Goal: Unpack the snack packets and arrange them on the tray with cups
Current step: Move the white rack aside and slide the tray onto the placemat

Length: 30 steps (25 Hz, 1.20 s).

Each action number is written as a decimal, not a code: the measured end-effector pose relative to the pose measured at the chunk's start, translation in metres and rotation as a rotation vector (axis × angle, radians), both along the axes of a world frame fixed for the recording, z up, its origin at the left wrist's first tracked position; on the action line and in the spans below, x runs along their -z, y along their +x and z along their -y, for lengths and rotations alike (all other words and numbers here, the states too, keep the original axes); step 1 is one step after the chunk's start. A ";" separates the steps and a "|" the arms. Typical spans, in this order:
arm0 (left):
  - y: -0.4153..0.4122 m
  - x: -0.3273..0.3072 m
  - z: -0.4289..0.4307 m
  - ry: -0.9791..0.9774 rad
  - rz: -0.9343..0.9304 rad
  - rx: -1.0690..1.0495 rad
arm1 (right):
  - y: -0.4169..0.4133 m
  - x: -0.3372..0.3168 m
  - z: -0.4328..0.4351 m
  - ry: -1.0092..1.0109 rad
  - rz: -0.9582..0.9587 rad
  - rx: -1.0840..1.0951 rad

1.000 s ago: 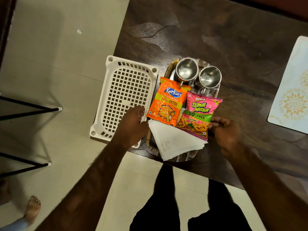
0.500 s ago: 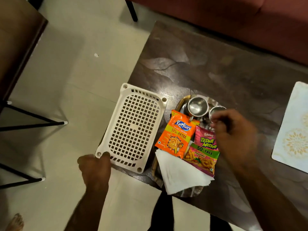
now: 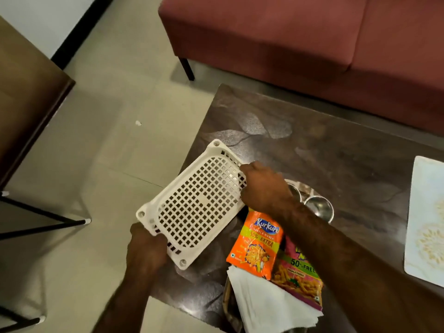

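Both hands grasp the white perforated basket [image 3: 199, 207] at the counter [image 3: 336, 155] edge: left hand [image 3: 146, 248] on its near end, right hand [image 3: 263, 187] on its far end. The Kurkure packet [image 3: 255, 246] and pink snack packet [image 3: 298, 277] lie side by side on the steel tray [image 3: 227, 299], touching, between white napkins [image 3: 266, 306] and a steel cup [image 3: 319, 207].

Only one view: head cam, worn by the person, looks forward and steeply down from above. Near edge of frame has both forearms, so cam is close to the dark table [image 3: 336, 159] corner. Far edge reaches a red sofa [image 3: 288, 39]; left side shows floor [image 3: 108, 152]. Wide-angle lens, no 2nd view to share w/.
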<state>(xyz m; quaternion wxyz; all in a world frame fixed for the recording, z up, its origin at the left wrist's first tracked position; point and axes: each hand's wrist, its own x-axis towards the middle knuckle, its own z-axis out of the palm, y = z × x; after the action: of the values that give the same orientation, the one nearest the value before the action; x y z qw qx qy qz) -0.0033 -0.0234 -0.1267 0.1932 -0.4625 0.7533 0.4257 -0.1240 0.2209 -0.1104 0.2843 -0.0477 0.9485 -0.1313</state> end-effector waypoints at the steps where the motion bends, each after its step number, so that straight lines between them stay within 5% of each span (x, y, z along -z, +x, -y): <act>1: -0.020 -0.002 0.002 -0.027 -0.037 0.036 | -0.005 0.000 -0.007 -0.011 0.009 0.038; 11: -0.198 0.001 -0.035 0.164 -0.431 0.197 | -0.055 0.009 -0.072 -0.159 -0.043 0.455; 30: -0.295 0.018 -0.075 0.241 -0.431 0.408 | -0.082 0.008 -0.092 -0.284 -0.085 0.532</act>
<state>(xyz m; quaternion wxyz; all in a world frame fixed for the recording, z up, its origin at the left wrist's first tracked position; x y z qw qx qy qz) -0.2978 0.0517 -0.1443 0.1641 -0.1750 0.7982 0.5526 -0.2063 0.3125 -0.1180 0.1907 0.1576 0.9109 -0.3301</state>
